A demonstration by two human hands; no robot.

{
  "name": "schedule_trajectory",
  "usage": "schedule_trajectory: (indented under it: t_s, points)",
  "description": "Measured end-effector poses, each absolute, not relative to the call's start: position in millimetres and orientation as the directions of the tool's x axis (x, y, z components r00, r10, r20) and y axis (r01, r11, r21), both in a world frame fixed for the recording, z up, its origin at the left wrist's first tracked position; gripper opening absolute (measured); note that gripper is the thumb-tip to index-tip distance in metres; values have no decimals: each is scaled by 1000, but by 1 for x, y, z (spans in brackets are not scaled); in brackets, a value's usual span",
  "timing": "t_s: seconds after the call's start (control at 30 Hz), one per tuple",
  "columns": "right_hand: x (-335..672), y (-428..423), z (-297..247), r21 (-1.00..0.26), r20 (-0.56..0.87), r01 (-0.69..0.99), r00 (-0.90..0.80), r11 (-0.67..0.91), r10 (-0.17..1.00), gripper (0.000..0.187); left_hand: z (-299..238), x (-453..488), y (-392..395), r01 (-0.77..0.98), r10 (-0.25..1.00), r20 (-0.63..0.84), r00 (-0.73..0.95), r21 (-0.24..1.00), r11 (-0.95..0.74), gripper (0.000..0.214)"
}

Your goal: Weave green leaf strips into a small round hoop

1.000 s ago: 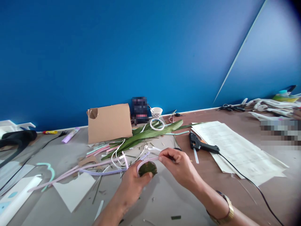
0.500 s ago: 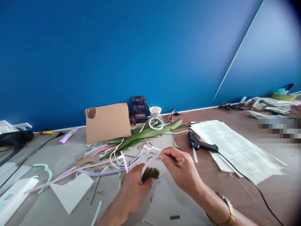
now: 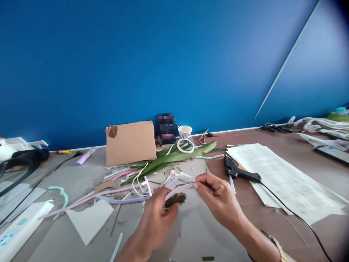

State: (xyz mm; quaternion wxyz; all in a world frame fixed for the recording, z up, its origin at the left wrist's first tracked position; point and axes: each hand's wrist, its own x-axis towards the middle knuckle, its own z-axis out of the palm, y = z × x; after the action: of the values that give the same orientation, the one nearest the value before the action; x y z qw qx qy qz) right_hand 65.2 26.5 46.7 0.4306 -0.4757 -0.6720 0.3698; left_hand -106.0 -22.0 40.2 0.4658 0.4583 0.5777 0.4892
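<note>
My left hand [image 3: 154, 222] is closed around a small dark green leafy bundle [image 3: 176, 198], its blunt end showing between thumb and fingers. A pale pink strip [image 3: 180, 188] comes out of the same grip and runs along the top of the bundle. Its far end is pinched between thumb and fingertips of my right hand [image 3: 218, 194], which wears a gold watch [image 3: 274, 242] at the wrist. Beyond both hands lie long green leaves [image 3: 185, 154]. A lilac strip [image 3: 122, 200] and a longer pink strip [image 3: 79, 201] stretch out to the left.
A black glue gun [image 3: 240, 171] lies at right, its cord trailing forward past printed sheets [image 3: 289, 178]. Cardboard [image 3: 131, 143], a paper cup [image 3: 185, 131] and a white ring [image 3: 185, 146] stand or lie at the back. A power strip [image 3: 24, 225] and torn white card [image 3: 89, 220] are left.
My right hand has drawn the strip's end slightly away, so the strip is straighter and less arched. The bundle has tilted a little in my left hand. The view has shifted slightly left.
</note>
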Motion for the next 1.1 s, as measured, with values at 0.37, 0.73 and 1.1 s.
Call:
schedule_trajectory:
  t_s: [0.37, 0.73, 1.1]
  points:
    - [63, 23, 42, -947, 164, 220, -296, 234, 941, 21, 38, -114, -23, 83, 998, -45, -34, 995, 47, 14]
    - [62, 23, 38, -968, 138, 142, -389, 207, 911, 21, 35, -116, -21, 104, 1000, 4, -11, 995, -3, 19]
    - [55, 23, 41, -944, 222, 130, -428, 303, 876, 12, 33, -112, -18, -95, 998, -10, -68, 995, 3, 16]
